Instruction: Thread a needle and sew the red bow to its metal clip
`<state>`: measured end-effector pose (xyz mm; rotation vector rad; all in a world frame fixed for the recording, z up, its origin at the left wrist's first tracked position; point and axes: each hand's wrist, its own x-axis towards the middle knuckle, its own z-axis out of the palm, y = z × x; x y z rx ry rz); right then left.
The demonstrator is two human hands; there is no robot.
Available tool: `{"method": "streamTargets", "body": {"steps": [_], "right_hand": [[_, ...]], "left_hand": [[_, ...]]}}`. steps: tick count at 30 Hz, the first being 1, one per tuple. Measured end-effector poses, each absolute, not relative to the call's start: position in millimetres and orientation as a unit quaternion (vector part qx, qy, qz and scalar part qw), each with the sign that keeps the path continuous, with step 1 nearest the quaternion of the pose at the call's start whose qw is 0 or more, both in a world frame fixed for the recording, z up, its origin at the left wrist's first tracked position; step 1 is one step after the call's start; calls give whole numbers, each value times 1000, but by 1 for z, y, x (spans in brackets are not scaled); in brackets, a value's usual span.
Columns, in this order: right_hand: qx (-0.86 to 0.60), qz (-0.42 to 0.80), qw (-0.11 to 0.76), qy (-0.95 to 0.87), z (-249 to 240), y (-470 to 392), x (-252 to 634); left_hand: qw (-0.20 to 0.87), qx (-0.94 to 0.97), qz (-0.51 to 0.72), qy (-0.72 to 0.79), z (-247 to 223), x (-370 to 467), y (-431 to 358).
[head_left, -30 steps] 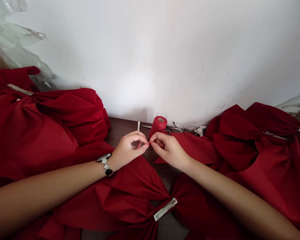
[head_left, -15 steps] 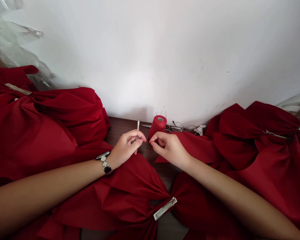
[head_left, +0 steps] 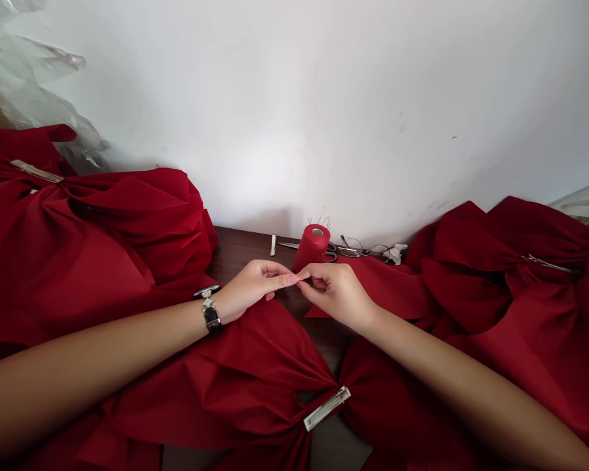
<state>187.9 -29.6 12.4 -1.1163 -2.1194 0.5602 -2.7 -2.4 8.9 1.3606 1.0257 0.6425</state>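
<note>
Fingertip to fingertip, my left hand (head_left: 258, 286) and my right hand (head_left: 336, 291) meet in front of a red thread spool (head_left: 313, 247). Both hands pinch, thumb against index finger; whatever lies between the tips is too small to make out. Several thin needles (head_left: 319, 222) stick up from the top of the spool. Below the hands, red fabric (head_left: 255, 366) is gathered into a bow shape, with a pale metal hair clip (head_left: 326, 409) at its pinched middle. A watch and bracelet (head_left: 210, 311) circle my left wrist.
Scissors (head_left: 330, 254) and eyeglasses (head_left: 352, 246) lie behind the hands near the white wall (head_left: 294, 118). A small white clip (head_left: 273, 245) stands left of the spool. Large red bows (head_left: 103, 255) with clips flank both sides. Clear plastic (head_left: 24, 78) hangs at upper left.
My left hand has moved slightly right, so its fingertips now touch those of my right hand. Its thumb has straightened. The bows and spool stay in place.
</note>
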Motion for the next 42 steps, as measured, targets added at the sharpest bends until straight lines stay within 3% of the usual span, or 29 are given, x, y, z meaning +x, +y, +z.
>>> {"method": "streamTargets", "body": {"steps": [12,26,32,42], "right_hand": [[-392,156,371,-828,1,-30,189],[-370,264,455,-766,-24,-30,182],[-371,118,411,-824,-22,-23,190],[-371,93,371,-846,-25,-18,194]], "left_hand": [[640,592,242,426,8,-6,5],[644,596,227,423,15,-5,10],[630,585,251,446,8,-6,10],[614,607,245,442,12,-3,5]]}}
